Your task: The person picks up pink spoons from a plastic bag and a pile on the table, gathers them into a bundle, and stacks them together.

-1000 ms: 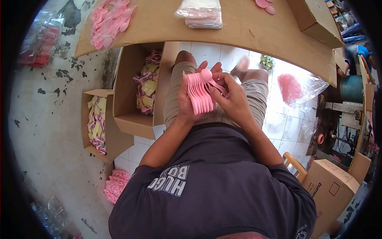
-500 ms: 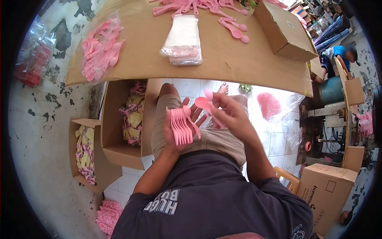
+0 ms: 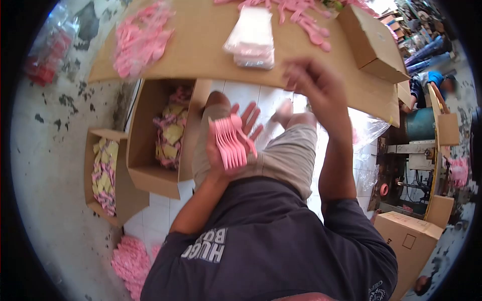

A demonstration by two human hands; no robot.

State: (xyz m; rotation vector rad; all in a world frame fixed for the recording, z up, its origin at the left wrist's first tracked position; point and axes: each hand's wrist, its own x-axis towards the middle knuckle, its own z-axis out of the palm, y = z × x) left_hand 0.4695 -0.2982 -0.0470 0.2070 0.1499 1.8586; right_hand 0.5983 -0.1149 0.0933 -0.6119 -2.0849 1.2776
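Pink plastic spoons (image 3: 230,145) rest in my left hand (image 3: 245,124), fingers spread; my right hand (image 3: 321,85) has moved toward the brown cardboard-topped table (image 3: 196,50); I cannot tell its grip.

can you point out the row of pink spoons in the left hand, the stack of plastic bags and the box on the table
row of pink spoons (image 3: 231,144): head view, middle of the handles
stack of plastic bags (image 3: 254,26): head view, whitish upper part
box (image 3: 372,44): head view, broad cardboard side
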